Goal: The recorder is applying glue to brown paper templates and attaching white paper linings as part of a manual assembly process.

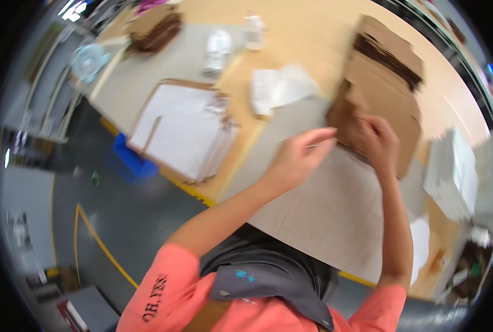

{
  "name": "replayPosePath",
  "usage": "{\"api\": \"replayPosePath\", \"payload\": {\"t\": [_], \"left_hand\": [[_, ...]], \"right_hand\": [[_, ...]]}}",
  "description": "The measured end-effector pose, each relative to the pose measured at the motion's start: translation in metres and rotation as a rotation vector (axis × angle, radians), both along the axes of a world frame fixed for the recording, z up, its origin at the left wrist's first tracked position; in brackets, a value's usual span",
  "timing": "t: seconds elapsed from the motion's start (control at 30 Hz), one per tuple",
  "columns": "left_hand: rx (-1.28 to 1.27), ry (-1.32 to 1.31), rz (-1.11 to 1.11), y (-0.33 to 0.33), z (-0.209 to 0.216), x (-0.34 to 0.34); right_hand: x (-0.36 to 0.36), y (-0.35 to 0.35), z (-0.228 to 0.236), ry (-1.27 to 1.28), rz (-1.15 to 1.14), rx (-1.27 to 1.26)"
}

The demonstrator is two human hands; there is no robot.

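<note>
A stack of flat brown cardboard pieces (385, 91) lies ahead of me on the right of the table. My right hand (380, 141) is closed over the near left part of the stack, with its fingers curled at a brown cardboard piece (343, 113) that stands up a little. Motion blur softens that edge. My left hand (307, 155) hovers just left of it, thumb and fingers drawn together. Whatever may lie between those fingertips is too small to make out.
White sheets stacked on brown cardboard (174, 124) lie at the left. Crumpled white paper (282, 88), white bottles (219, 50) and a brown bundle (155, 27) sit farther back. White packs (451, 171) stand at the right. A blue bin (133, 157) is below the table edge.
</note>
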State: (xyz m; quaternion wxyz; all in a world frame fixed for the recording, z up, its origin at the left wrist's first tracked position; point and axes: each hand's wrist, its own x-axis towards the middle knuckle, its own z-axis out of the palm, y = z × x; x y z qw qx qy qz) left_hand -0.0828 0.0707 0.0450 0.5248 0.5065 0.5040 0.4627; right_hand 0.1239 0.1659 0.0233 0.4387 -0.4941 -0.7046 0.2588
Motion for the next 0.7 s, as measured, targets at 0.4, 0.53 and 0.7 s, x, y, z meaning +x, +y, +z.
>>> {"api": "replayPosePath", "payload": {"t": [0.4, 0.53, 0.7], "left_hand": [[0.333, 0.079, -0.009, 0.132, -0.01, 0.098], [0.533, 0.002, -0.247, 0.063, 0.061, 0.087], [0.357, -0.177, -0.499, 0.019, 0.09, 0.051]], "right_hand": [[0.068, -0.044, -0.003, -0.493, 0.009, 0.523], [0.127, -0.056, 0.026, 0.083, -0.419, 0.281], [0.232, -0.067, -0.041, 0.88, 0.113, -0.383]]}}
